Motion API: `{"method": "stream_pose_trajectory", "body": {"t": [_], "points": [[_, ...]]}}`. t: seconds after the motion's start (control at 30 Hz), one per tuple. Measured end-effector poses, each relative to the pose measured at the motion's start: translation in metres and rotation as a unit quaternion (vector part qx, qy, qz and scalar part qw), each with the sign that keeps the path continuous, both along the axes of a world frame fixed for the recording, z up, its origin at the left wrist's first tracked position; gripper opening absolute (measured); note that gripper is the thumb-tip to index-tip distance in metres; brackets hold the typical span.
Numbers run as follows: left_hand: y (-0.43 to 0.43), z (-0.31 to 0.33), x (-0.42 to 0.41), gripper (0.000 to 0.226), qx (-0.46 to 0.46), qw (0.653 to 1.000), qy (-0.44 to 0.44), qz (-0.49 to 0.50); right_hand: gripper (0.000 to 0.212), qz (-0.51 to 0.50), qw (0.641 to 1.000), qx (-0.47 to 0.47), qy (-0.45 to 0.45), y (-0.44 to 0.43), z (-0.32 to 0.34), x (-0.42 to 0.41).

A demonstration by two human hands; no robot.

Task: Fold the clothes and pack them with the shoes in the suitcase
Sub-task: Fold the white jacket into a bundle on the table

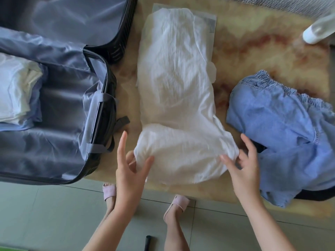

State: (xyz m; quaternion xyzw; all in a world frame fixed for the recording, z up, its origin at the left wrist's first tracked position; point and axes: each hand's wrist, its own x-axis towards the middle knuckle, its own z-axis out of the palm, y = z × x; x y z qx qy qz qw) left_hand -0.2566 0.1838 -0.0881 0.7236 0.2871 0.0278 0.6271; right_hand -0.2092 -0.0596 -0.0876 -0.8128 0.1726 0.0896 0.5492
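- Two hands work at the near end of a white garment [177, 91], which lies lengthwise on the table [262, 44] and stretches away from both hands.
- The left hand [130, 165] pinches the near-left corner of the garment. Its thumb lies on top of the cloth, some fingers are tucked beneath, and the forefinger points straight away.
- The right hand [243, 167] pinches the near-right corner. Its thumb is on top and a couple of fingers are curled at the edge, while the rest are spread.
- Between the two hands the near end of the garment is bunched into a soft roll.
- Well beyond the hands, a pale sheet [211, 22] shows from under the far end of the garment.
- Outward of the left hand stands the open suitcase [59, 142], lined in grey-blue, with its rim near that hand but not touching it.
- Folded white clothes [14, 91] lie in the suitcase half closer to the person, well apart from the left hand.
- Just beside the right hand, on its outer side, a blue denim garment [282, 134] lies crumpled, with its elastic waistband at the far end.
- A dark item [315, 193] sticks out from under the denim at the table's near edge.
- Far beyond the right hand a white object [315, 31] rests on the table, too blurred to identify.
- Beneath the hands, two feet in pink slippers [179, 201] stand on the tiled floor [36, 214].
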Motion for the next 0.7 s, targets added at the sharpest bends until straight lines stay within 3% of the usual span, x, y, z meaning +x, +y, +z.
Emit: {"method": "stream_pose_trajectory", "body": {"t": [0.13,0.3,0.37,0.43,0.5,0.6,0.7], "points": [[0.017,0.011,0.055,0.064,0.043,0.999,-0.025,0.003,0.062,-0.019,0.998,0.009,-0.063,0.021,0.007,0.063],[0.041,-0.015,0.138,0.095,-0.004,1.000,-0.005,-0.022,0.066,-0.055,0.993,-0.015,-0.105,0.052,-0.012,0.155],[0.045,-0.026,0.158,0.096,-0.037,0.999,-0.006,-0.034,0.079,-0.025,0.996,-0.007,-0.085,0.062,-0.022,0.179],[0.050,-0.032,0.168,0.088,-0.049,0.998,-0.005,-0.028,0.078,-0.002,0.998,-0.002,-0.056,0.065,-0.033,0.192],[0.057,-0.037,0.169,0.085,-0.035,0.998,-0.007,-0.045,0.066,0.021,0.997,-0.040,-0.061,0.061,-0.038,0.193],[0.065,-0.047,0.162,0.090,0.068,0.991,0.003,-0.111,0.084,0.085,0.974,-0.174,-0.114,0.052,-0.047,0.183],[0.067,-0.053,0.166,0.094,0.137,0.980,-0.009,-0.145,0.083,0.092,0.940,-0.288,-0.156,0.048,-0.052,0.183]]}}
